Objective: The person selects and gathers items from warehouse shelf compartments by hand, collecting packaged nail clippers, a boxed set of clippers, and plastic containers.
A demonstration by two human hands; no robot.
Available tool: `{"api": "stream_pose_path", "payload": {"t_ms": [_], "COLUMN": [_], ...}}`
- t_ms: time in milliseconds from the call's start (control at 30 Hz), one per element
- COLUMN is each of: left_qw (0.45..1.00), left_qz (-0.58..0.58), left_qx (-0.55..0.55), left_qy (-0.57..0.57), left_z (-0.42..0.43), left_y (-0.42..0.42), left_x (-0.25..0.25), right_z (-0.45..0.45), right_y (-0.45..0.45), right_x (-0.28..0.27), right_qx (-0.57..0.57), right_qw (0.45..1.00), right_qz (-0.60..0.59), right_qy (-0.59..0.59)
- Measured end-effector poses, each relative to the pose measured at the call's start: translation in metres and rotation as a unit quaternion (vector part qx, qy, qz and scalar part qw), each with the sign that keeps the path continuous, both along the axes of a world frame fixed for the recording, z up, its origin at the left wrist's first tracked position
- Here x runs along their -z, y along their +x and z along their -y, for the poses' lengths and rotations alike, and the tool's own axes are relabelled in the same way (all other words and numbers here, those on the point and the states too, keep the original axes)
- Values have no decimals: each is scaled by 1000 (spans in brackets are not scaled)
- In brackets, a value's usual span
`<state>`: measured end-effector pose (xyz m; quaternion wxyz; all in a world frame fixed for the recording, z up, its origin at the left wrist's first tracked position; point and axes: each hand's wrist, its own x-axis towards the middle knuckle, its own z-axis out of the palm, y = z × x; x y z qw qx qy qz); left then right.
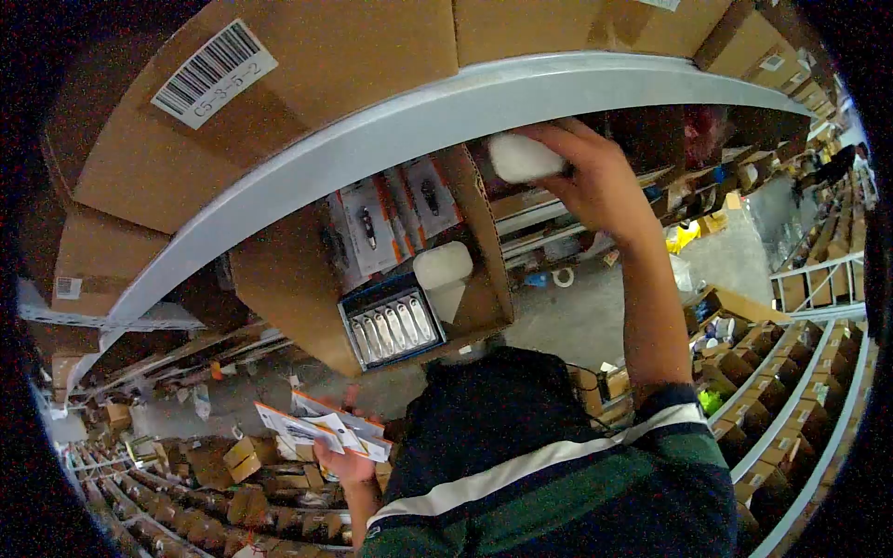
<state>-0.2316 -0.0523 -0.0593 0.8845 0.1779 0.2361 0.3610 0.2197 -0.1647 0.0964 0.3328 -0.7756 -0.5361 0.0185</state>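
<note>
My right hand (600,177) is closed on a white rounded case (524,158), slightly blurred, at the right rim of an open cardboard box (493,279) under the shelf beam. In my left hand (349,460), low on the left, several flat card packs (326,430) with orange edges are fanned out. Inside the box lie more blister packs (367,228) with dark slim items. A second white rounded case (444,266) rests beside a small blue box (391,324), which holds a row of silver pieces that look like nail clippers (395,327).
A grey shelf beam (446,88) arches above the box, with a labelled carton (326,93) on top. More shelving with cartons (772,400) runs along the right and lower left (186,521). Loose items, including a yellow bag (684,236), lie on the aisle floor (605,307).
</note>
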Motion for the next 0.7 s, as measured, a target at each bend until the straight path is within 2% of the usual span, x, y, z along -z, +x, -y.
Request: {"api": "stream_pose_path", "payload": {"t_ms": [67, 133, 167, 233, 367, 433, 500, 533, 567, 633, 700], "left_qw": [1000, 1000, 999, 998, 997, 997, 995, 994, 993, 990, 990], "left_qz": [17, 3, -13, -52, -24, 2, 12, 12, 13, 34, 20], "left_qx": [7, 27, 39, 18, 17, 49, 65, 66, 66, 75, 85], "left_qy": [-6, -12, -10, -15, -73, -65, -78, -86, -94, -114, -108], "left_z": [-7, -13, -15, -15, -26, -34, -39, -40, -41, -44, -42], "left_y": [-4, -13, -14, -11, -17, -21, -23, -22, -20, -19, -28], "left_x": [10, 14, 17, 9, 9, 14, 14, 11, 8, 9, 17], "right_z": [26, 50, 60, 80, 104, 105, 95, 92, 91, 89, 91], "right_y": [-11, -21, -31, -47, -66, -79, -98, -108, -115, -124, -126], "right_x": [-4, -1, -4, -3, 7, 6, 1, -7, -7, -6, 2], "right_qx": [22, -9, 0, -12, -25, -7, 67, 98, 97, 82, 47], "right_qw": [999, 988, 989, 976, 953, 948, 908, 902, 902, 855, 845], "right_qz": [3, -8, -2, -53, -79, -73, -183, -227, -228, -356, -367], "right_qy": [35, 155, 150, 211, 290, 309, 372, 355, 352, 368, 387]}}
